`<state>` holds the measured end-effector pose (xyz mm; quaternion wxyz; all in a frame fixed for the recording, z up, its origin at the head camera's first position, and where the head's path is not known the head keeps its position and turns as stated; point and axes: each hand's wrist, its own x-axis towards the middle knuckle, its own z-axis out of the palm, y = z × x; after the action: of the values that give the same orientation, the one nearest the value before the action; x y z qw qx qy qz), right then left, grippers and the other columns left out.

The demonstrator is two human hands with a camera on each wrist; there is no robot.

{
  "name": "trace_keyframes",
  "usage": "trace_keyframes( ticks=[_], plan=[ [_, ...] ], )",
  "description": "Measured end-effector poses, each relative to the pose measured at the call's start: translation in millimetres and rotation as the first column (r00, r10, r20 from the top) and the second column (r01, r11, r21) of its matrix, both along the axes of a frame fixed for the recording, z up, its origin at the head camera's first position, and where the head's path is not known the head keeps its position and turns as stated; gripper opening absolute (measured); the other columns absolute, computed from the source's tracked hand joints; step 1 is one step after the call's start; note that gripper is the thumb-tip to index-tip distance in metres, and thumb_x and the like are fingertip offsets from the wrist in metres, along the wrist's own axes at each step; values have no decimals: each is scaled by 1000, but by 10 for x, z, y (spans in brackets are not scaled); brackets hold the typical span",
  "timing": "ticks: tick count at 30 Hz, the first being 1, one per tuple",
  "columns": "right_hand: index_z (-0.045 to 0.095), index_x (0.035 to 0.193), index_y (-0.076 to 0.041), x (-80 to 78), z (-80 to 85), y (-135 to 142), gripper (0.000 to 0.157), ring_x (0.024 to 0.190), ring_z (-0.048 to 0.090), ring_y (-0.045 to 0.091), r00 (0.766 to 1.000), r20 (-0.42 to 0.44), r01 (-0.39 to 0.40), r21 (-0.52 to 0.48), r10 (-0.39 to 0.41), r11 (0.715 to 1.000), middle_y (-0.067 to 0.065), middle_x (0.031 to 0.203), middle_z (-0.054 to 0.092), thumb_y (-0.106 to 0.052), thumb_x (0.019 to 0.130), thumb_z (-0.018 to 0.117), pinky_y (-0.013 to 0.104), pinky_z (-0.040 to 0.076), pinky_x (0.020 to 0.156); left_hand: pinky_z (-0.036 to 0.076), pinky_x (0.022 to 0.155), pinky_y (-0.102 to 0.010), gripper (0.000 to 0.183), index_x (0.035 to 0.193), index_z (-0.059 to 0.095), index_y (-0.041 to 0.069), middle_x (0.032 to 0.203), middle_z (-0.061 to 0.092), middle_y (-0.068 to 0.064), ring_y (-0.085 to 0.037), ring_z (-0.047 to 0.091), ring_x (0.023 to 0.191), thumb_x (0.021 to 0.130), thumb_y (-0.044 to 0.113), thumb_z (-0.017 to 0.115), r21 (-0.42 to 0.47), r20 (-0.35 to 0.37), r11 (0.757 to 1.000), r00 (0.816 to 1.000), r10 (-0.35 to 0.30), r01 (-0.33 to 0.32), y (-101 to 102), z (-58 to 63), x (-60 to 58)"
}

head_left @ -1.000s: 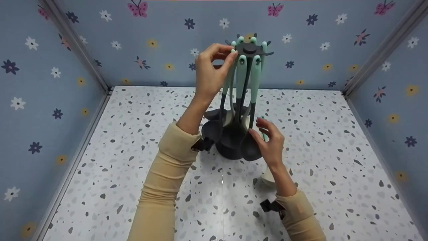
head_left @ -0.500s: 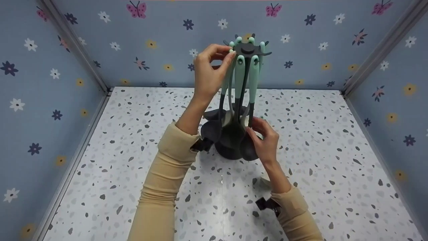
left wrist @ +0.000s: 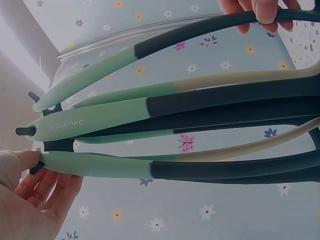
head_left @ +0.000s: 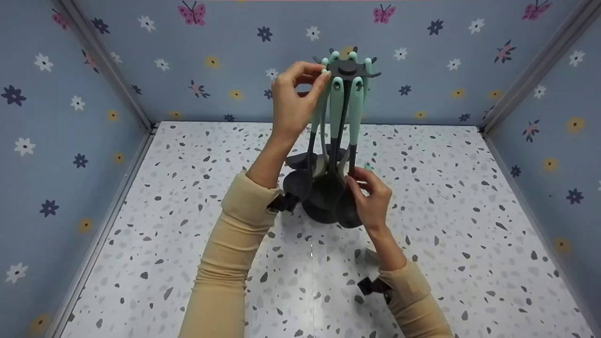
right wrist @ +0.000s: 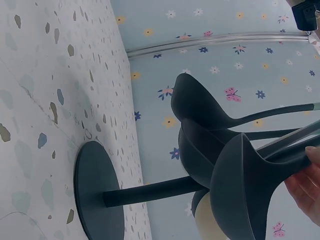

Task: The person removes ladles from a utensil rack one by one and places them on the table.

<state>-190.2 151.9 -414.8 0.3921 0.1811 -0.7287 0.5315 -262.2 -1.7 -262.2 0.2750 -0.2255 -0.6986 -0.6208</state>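
A dark utensil stand, with its round base (right wrist: 100, 200) on the table, carries several hanging kitchen utensils with mint-green handles. At its top, my left hand (head_left: 296, 101) pinches the end of one green handle (left wrist: 100, 165) beside a hook. Lower down on the right, my right hand (head_left: 375, 199) pinches the dark neck of a ladle (head_left: 348, 211), whose handle hangs from a front hook. In the right wrist view, the fingers of my right hand (right wrist: 307, 187) grip that neck just above the dark bowl. Other dark bowls and a cream head (right wrist: 207, 217) hang close behind it.
Under my right forearm, a cream piece (head_left: 371, 256) lies on the speckled table (head_left: 188, 263), mostly hidden. A small green tip (head_left: 368, 165) shows just beyond my right hand. Blue patterned walls (head_left: 235, 61) enclose the back and both sides.
My right hand has moved slightly left and taken hold of the ladle's neck. The left hand has stayed at the top of the stand.
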Motion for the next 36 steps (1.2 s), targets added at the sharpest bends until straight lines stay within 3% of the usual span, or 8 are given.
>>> trace_keyframes(
  ticks=[13, 22, 36],
  plan=[
    [62, 86, 12, 25, 54, -5, 15, 70, 61, 26, 1000, -16, 19, 10, -19, 1000, 19, 78, 63, 16, 72, 64, 24, 52, 59, 51, 62, -24, 15, 90, 64, -2, 84, 61, -8, -14, 58, 77, 84, 11, 61, -5, -19, 1000, 1000, -2, 2, -5, -4, -4],
    [64, 86, 8, -73, -117, 92, 16, 70, 62, 22, 999, -20, 37, 7, -37, 999, 15, 79, 65, 13, 71, 66, 19, 51, 60, 51, 62, -24, 15, 90, 64, -2, 85, 61, -8, -13, 58, 77, 84, 12, 61, -12, -26, 1000, 1000, 0, 0, -12, -9, -7],
    [65, 90, 5, 54, -81, 323, 19, 72, 62, 18, 997, -38, 66, 12, -66, 998, 11, 81, 66, 10, 72, 67, 22, 51, 58, 51, 61, -25, 15, 90, 65, -1, 84, 61, -7, -13, 58, 77, 84, 13, 62, 1, 1, 1000, 1000, 4, -4, -1, -6, -14]
  ],
)
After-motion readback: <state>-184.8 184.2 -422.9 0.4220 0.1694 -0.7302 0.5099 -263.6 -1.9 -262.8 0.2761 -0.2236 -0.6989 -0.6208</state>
